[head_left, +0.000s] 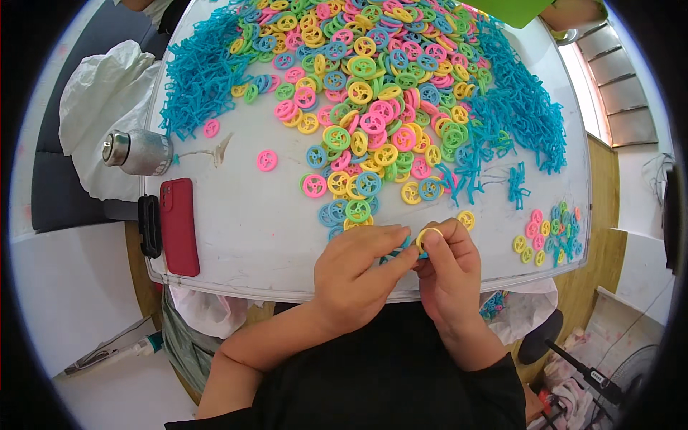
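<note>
Desk (pixel 244 208): wheels and blue parts are carried on its pale top; both hands are held over its near edge.
Heap of wheels (pixel 373 122): pink, yellow, green and blue wheels are piled at the far middle and spread toward the hands; sliding is likely if it is pushed, so single wheels are best taken from the near fringe.
Right pile of blue parts (pixel 534 118): slim shapes are tangled together; neighbours may be dragged along when one is pulled.
Left pile of blue parts (pixel 197 89): the same slim shapes are massed beside the heap.
Left hand (pixel 365 269): a blue part appears pinched between thumb and forefinger; the palm is hidden.
Right hand (pixel 450 269): a yellow wheel is pinched between thumb and curled fingers.
Small cluster (pixel 555 229): wheels and blue parts are gathered near the right edge.
Yellow wheel (pixel 421 237): held at the right fingertips; judged light, stiff and rather slippery, best gripped by its rim.
Blue part (pixel 407 242): partly covered by fingers; judged light and slightly springy, its thin arms best spared from bending. Contact with the wheel cannot be told.
</note>
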The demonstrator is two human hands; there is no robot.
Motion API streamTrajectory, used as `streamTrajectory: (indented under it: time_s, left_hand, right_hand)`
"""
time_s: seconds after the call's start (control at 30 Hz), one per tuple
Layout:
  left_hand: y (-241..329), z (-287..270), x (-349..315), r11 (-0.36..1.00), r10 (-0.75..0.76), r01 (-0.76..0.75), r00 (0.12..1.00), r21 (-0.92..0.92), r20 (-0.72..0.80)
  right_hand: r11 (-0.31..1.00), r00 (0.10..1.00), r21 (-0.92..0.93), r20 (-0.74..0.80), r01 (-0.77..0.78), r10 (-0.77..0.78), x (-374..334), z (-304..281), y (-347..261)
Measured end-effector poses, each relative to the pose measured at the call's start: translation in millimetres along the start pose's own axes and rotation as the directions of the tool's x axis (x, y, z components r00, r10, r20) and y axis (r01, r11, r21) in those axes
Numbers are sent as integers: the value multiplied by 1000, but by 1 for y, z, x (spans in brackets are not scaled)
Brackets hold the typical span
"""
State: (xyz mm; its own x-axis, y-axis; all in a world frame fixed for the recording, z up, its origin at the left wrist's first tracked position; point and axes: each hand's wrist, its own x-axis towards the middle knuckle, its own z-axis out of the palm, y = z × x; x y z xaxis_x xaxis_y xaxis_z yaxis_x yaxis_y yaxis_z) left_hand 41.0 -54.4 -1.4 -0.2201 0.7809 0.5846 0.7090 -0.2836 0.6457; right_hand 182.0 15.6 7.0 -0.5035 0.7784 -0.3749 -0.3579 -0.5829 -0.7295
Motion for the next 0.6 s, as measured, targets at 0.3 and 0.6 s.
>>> streamTrajectory:
  time_s: [0.3, 0.6]
  left_hand:
    - [5, -16, 9, 973, -212, 223, 967, -67, 142]
    - [6, -15, -2, 933, -317, 345, 923, -103, 216]
  right_hand:
    - [577, 849, -624, 403, 527, -341, -1, -12, -21]
    - [115, 762, -755, 627, 646, -161, 5, -11, -51]
